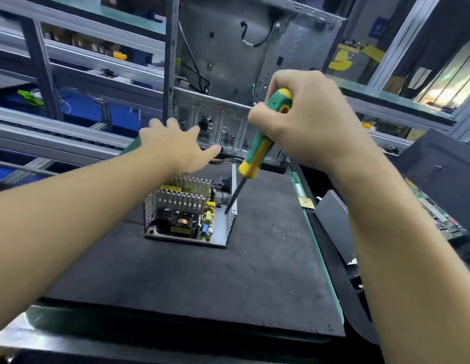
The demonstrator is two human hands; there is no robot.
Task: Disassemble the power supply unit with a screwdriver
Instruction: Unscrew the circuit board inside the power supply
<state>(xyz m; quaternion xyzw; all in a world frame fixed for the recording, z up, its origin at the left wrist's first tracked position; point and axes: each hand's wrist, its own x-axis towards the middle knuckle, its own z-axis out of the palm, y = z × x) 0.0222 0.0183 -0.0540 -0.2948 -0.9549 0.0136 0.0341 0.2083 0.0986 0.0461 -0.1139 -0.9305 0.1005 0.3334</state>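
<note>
Nearest you, the dark tabletop (176, 285) carries the power supply unit (223, 231) a little past its middle, lying flat with its open side up. The cover is already off, so that part of the job looks done. You can see straight down onto the circuit board (181, 228), with coils and capacitors at the near end and two finned heat sinks (184, 200) behind them. The board sits inside the metal tray, and I judge that freeing it is what is left: its screws, then lifting it out with its wires. Which screws are in place I cannot make out.

Your right hand (307, 127) holds the screwdriver (257, 153) in a full grip, fingers (262, 114) wrapped round the green and yellow handle, and the shaft slants down and to the left. The tip is just inside the unit's right wall, beside the board; whether it is seated in a screw head is too small to tell. Your left hand (176, 148) is above the unit's far edge, fingers (173, 124) spread and straight, holding nothing. I cannot tell whether it touches the unit.

To the right, a memory stick (299, 190) lies at the tabletop's edge. A dark grey panel (331, 222) just beside it may be the removed cover. Beyond the unit stands a bare metal computer case (228, 122) with loose cables
</note>
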